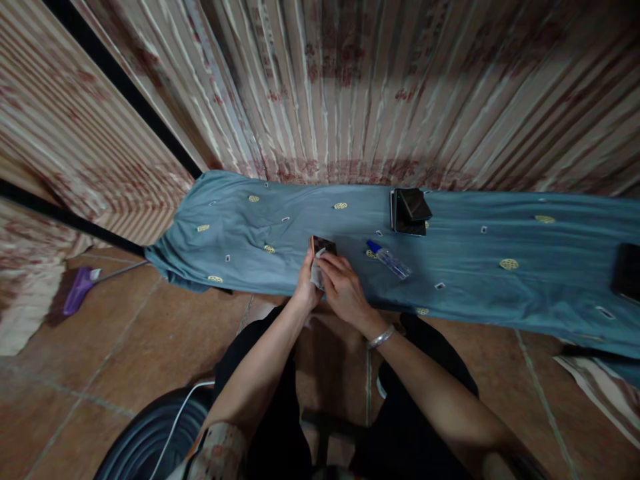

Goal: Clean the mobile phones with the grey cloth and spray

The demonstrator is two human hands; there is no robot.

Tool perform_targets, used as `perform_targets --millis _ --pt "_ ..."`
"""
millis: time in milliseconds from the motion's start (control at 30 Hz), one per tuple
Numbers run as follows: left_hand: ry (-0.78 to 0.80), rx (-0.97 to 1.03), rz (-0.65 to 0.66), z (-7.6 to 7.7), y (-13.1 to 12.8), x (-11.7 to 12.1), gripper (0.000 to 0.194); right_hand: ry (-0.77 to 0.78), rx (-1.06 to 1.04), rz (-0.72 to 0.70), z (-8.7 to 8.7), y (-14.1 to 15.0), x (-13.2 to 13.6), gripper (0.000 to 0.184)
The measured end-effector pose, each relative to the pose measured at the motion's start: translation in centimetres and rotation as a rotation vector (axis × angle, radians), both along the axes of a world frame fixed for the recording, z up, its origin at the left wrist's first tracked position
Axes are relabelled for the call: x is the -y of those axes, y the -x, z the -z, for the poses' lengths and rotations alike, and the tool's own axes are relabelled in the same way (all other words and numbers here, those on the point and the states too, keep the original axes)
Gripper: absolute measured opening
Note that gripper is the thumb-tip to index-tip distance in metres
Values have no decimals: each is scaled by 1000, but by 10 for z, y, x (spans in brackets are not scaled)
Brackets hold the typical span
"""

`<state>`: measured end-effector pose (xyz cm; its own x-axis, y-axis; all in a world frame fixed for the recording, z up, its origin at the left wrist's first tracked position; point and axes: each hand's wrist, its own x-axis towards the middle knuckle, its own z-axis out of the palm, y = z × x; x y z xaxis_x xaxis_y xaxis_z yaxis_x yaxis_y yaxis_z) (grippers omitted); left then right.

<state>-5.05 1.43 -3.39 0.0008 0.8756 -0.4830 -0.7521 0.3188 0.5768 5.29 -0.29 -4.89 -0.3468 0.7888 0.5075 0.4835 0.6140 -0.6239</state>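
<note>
Left hand curled round dark flat object, right hand pinching pale cloth against it, above near edge of blue-covered tabletop. Wiping, apparently; next stroke needs left grip steady.

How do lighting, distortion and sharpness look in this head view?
Head view: dim light, the curtain darkest at top right; its folds fan outward, wide-lens fashion; a glint on the bracelet; shadow on the floor between the legs; soft detail on the dark object in the left hand and the pale cloth at the right hand.
</note>
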Motion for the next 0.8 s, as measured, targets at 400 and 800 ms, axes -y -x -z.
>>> perform_targets --millis 400,800 --pt "-55 -102 -117 -4 -11 1 37 112 132 -89 4 -1 -13 60" --pt "-1 -56 -24 -18 -5 12 57 -42 76 -105 -7 -5 -11 49"
